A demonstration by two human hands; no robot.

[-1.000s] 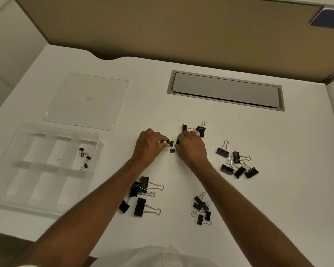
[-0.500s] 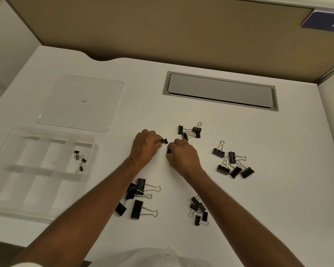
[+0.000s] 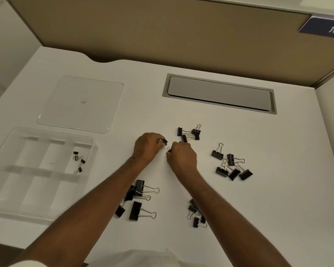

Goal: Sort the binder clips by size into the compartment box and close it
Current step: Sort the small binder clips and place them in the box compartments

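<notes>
My left hand (image 3: pixel 147 148) pinches a tiny black binder clip (image 3: pixel 165 141) at its fingertips, mid-table. My right hand (image 3: pixel 182 158) sits just to its right, fingers closed on another tiny clip (image 3: pixel 169 149) whose wire loop pokes out. The clear compartment box (image 3: pixel 6 189) lies open at the left, with several tiny clips (image 3: pixel 78 160) in its upper right cell. Its clear lid (image 3: pixel 81 104) rests flat behind it. Black clips lie in groups: large ones (image 3: pixel 139 199) under my left forearm, medium ones (image 3: pixel 230 166) at the right, smaller ones (image 3: pixel 190 132) behind my hands and others (image 3: pixel 197 213) near my right forearm.
A grey cable hatch (image 3: pixel 219 93) is set into the white desk at the back. A tan partition wall (image 3: pixel 162 31) runs behind the desk, with a dark number plate (image 3: pixel 326 27) at the top right.
Both hands have picked the tiny clips up off the desk, one in each. The hands have drawn slightly apart; the view has shifted a little.
</notes>
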